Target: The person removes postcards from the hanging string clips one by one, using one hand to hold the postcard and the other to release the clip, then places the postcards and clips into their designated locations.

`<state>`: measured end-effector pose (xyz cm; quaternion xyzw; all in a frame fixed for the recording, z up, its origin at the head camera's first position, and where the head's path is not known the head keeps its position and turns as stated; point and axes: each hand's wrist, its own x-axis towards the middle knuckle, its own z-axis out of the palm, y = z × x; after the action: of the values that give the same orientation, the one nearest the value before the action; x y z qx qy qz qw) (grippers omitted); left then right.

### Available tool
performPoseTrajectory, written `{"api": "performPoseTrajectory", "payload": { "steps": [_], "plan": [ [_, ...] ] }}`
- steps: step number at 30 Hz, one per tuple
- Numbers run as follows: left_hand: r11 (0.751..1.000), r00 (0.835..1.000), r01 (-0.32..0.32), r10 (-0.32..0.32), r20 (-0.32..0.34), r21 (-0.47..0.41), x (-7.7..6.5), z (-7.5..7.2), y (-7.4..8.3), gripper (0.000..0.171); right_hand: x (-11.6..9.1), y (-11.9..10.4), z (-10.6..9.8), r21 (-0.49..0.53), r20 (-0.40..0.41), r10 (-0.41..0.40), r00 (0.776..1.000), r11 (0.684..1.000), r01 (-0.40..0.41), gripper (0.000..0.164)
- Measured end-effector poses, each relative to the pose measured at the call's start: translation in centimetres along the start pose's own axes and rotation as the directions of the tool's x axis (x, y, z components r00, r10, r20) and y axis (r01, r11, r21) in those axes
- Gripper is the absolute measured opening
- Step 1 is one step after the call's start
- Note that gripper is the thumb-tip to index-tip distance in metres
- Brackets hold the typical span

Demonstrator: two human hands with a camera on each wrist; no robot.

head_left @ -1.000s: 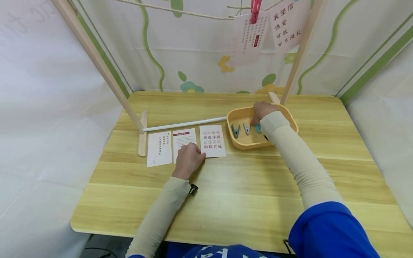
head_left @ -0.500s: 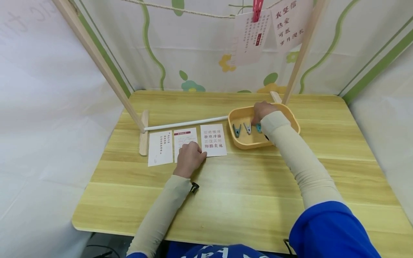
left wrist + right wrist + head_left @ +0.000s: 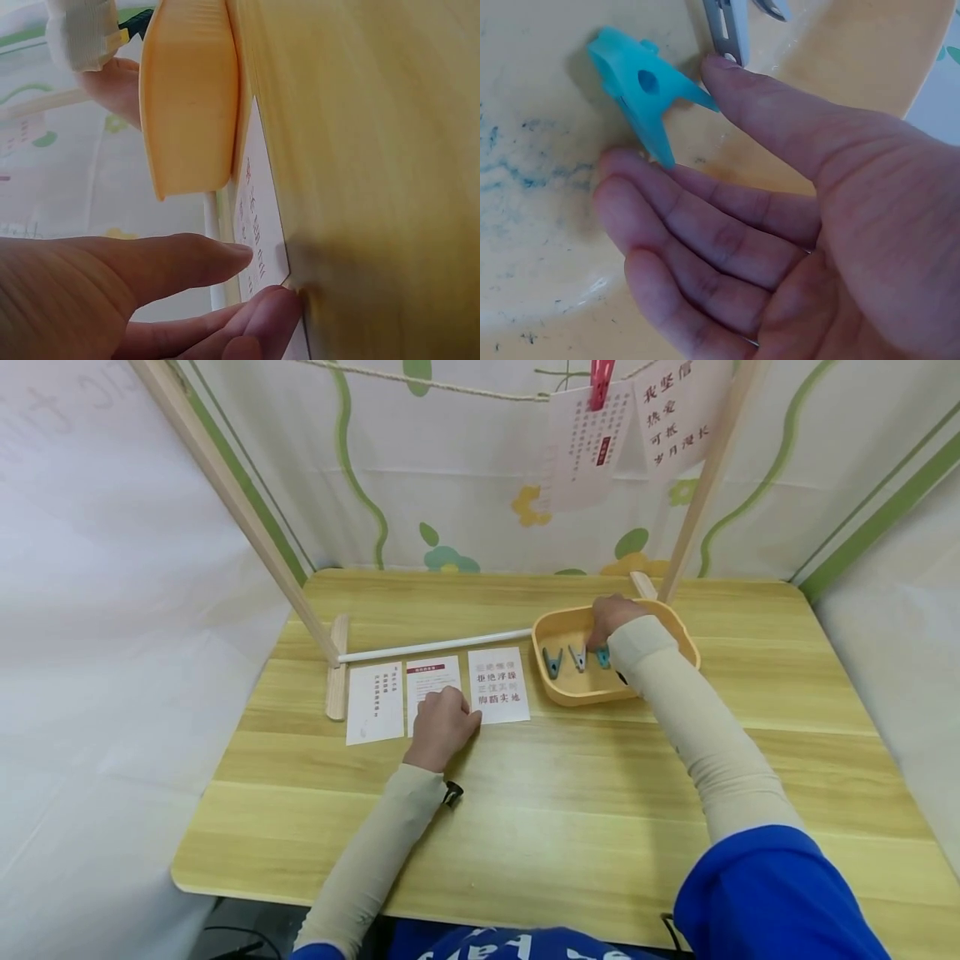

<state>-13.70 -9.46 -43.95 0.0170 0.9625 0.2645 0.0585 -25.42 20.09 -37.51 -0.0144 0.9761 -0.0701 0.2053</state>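
My left hand [image 3: 442,727] rests at the near left corner of a white card [image 3: 501,683] printed with Chinese characters. In the left wrist view the thumb [image 3: 217,256] overlaps the card's face and a fingertip [image 3: 276,307] sits right at its corner, with a gap between them. Two more cards lie to the left, the middle card [image 3: 431,675] partly hidden by this hand. My right hand [image 3: 613,617] reaches into the yellow basket [image 3: 588,698]. A turquoise clothespin [image 3: 641,86] has its handle ends between the right thumb and fingers.
Two grey clothespins, one the left clothespin [image 3: 552,662], lie in the basket. A wooden frame post [image 3: 243,518] stands at each side, with a rope [image 3: 420,391] strung above. Cards hang there beside a red clothespin [image 3: 600,385]. A white rod [image 3: 442,646] runs behind the cards.
The view has shifted very slightly. Both hands keep their places, the left at the card's corner and the right in the basket.
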Motion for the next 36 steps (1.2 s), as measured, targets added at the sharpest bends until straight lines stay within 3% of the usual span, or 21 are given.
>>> {"api": "performPoseTrajectory", "payload": {
  "steps": [5, 10, 15, 27, 36],
  "plan": [
    [1.000, 1.000, -0.003, 0.004, 0.008, -0.018, -0.1, -0.4, 0.1, 0.041, 0.1, 0.2, -0.3, -0.003, 0.023, 0.001, 1.000, 1.000, -0.001, 0.033],
    [0.998, 1.000, -0.027, 0.027, -0.003, -0.057, 0.0, -1.1, 0.2, 0.021, 0.4, 0.6, -0.7, -0.004, 0.052, -0.006, 0.999, 1.000, 0.006, 0.034],
    [0.996, 0.999, -0.038, 0.039, 0.006, -0.085, 0.2, -1.4, 0.0, 0.030, 0.8, 1.1, -1.1, 0.010, 0.080, -0.019, 0.997, 1.000, 0.019, 0.031],
    [0.986, 0.991, -0.135, 0.134, -0.021, -0.100, 1.2, -1.8, -0.5, 0.020, 0.3, 0.8, -1.6, 0.015, 0.092, -0.080, 0.993, 0.997, 0.079, 0.031],
    [0.979, 0.988, -0.157, 0.156, -0.020, -0.133, 2.1, -2.5, -0.2, 0.030, 0.6, 0.8, -2.0, -0.060, 0.069, -0.165, 0.984, 0.984, 0.170, 0.048]
  ]
}}
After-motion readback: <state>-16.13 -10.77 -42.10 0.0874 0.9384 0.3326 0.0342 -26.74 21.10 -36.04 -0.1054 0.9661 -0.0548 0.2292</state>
